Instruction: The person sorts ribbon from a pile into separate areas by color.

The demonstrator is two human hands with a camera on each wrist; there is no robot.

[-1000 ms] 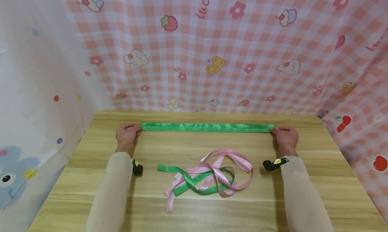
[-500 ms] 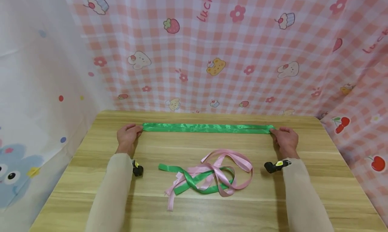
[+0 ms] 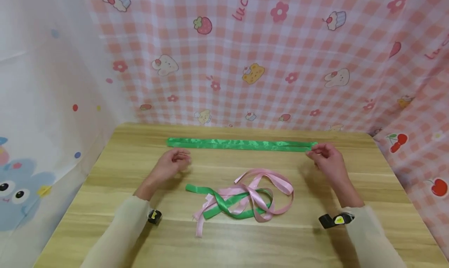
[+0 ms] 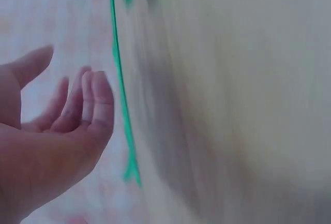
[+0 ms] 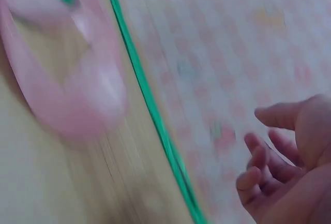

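Nearest the person, two cream sleeves reach over the near edge of a wooden bench (image 3: 105, 229), each wrist carrying a small black camera.

Between the forearms, towards the middle of the bench, lies a loose tangle of ribbons (image 3: 242, 201), pink and green strips looped over one another.

Just beyond the tangle, both hands hang above the wood, holding nothing. The left hand (image 3: 172, 164) has its fingers loosely curled, and in the left wrist view they look relaxed and slightly spread. The right hand (image 3: 324, 159) is also empty, its fingers bent loosely inward in the right wrist view.

Farther back, near the far edge, the long green ribbon (image 3: 240, 144) lies flat and straight, running left to right. A second ago each hand pressed one end of this ribbon to the bench. Now both have let go and drawn back towards the person, the left hand further than the right, which is just beside the ribbon's right end. The ribbon appears to be laid in place, and the hands are free.

Behind the bench hangs a pink checked curtain (image 3: 280, 57) printed with rabbits, cupcakes and strawberries.
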